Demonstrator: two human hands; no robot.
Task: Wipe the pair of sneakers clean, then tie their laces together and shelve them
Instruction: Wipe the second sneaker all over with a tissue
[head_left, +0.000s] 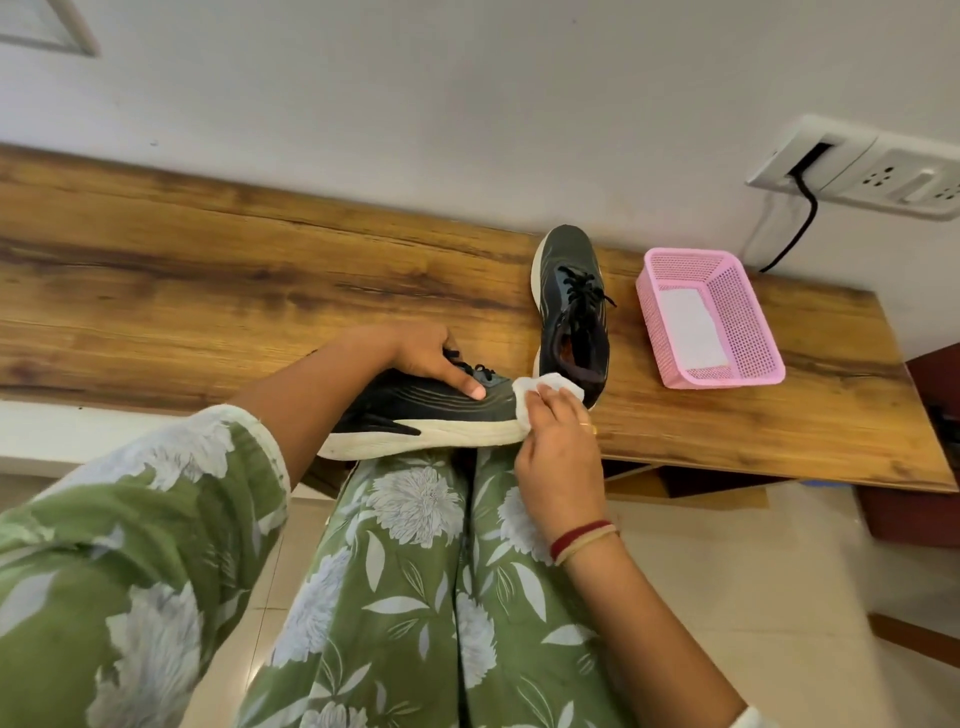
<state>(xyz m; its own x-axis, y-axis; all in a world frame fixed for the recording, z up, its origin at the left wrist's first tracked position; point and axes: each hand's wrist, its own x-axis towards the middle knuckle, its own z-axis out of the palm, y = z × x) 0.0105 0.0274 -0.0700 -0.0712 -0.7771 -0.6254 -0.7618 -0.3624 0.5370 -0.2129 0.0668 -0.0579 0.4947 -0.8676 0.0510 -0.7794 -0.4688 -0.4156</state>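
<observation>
1. I am gripping one sneaker (415, 410) in my left hand (431, 358), fingers (474, 388) curling over its upper, tipping it sideways at the near edge of the surface (208, 291).
2. My right hand (558, 452) is pinching a white wipe (540, 387) in its fingers (545, 415), pressing it against that sneaker's toe.
3. The other sneaker (571, 312) is standing upright toward the surface's right end, near a pink basket (748, 322).

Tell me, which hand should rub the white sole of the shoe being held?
The right hand: it pinches the white wipe against the toe of the held sneaker, right at the sole. The left hand grips that sneaker near its laces, steadying it.
</observation>
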